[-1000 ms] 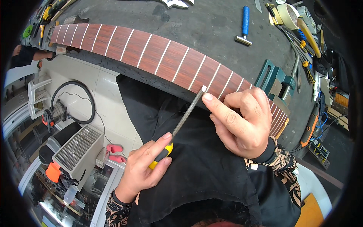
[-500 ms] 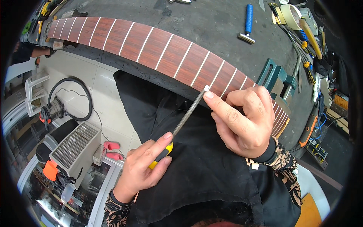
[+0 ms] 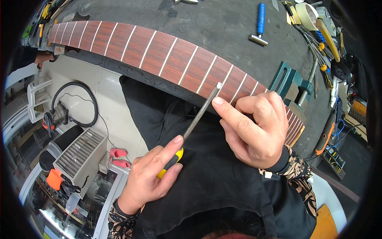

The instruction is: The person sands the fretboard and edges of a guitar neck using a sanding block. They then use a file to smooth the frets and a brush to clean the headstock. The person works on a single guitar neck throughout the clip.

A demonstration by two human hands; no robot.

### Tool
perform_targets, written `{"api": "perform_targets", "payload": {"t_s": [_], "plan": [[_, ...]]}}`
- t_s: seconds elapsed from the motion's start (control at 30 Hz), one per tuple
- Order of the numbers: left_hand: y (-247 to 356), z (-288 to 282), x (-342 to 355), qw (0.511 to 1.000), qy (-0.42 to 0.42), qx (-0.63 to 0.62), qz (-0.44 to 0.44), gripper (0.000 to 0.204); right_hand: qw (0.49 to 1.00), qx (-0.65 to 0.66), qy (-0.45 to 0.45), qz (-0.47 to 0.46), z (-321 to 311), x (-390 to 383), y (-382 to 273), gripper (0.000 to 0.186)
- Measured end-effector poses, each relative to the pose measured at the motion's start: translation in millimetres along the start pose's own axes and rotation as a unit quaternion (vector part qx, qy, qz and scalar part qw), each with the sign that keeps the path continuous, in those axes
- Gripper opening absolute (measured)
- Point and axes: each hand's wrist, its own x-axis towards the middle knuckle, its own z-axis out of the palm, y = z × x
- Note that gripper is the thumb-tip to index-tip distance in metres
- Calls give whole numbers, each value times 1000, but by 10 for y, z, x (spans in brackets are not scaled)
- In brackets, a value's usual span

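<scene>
By bench (image 3: 223, 36), L hand (image 3: 153, 173) grips tool hdl (image 3: 178, 154); R hand (image 3: 256, 127) index extd, hold unclear.

A reddish-brown board (image 3: 157, 55), finely streaked with darker grain and crossed by white stripes, stands out against a dark grey bench (image 3: 223, 28). The file (image 3: 201, 112) shows a dull grey shaft, a whitish tip and a handle (image 3: 172, 161) in yellow and charcoal. Sleeves (image 3: 300, 171) patterned in black swirls over tan end in plain black cuffs (image 3: 281, 161), beside a solid black apron (image 3: 207, 171). Brighter accents come from a blue grip (image 3: 261, 18) with a silver head (image 3: 258, 40), a dark green vise (image 3: 283, 78) and a cream roll of tape (image 3: 307, 14). Pink slippers (image 3: 118, 152) and a black hose (image 3: 95, 107) show against off-white floor tiles (image 3: 113, 115).
</scene>
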Motion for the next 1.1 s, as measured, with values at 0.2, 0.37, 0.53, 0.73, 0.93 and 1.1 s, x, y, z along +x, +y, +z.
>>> {"api": "perform_targets", "payload": {"t_s": [0.2, 0.37, 0.53, 0.73, 0.93, 1.1], "plan": [[23, 20, -105, 1000, 10, -2, -8, 80, 1000, -2, -2, -1, -14, 13, 8, 64], [29, -35, -44, 1000, -9, 0, -12, 79, 1000, -6, 0, 8, -18, 7, -18, 64], [87, 9, 65, 1000, 9, -1, -5, 80, 1000, -5, -5, 6, -15, 4, 5, 63], [130, -42, -13, 999, -14, 8, -30, 82, 1000, 7, 5, 18, -9, 18, -21, 63], [153, -28, 87, 1000, -2, 7, -19, 81, 1000, 5, 3, 23, -17, 21, -37, 62], [238, -53, 104, 998, -19, 7, -53, 76, 1000, 15, 1, 23, -27, 17, -23, 60]]}}
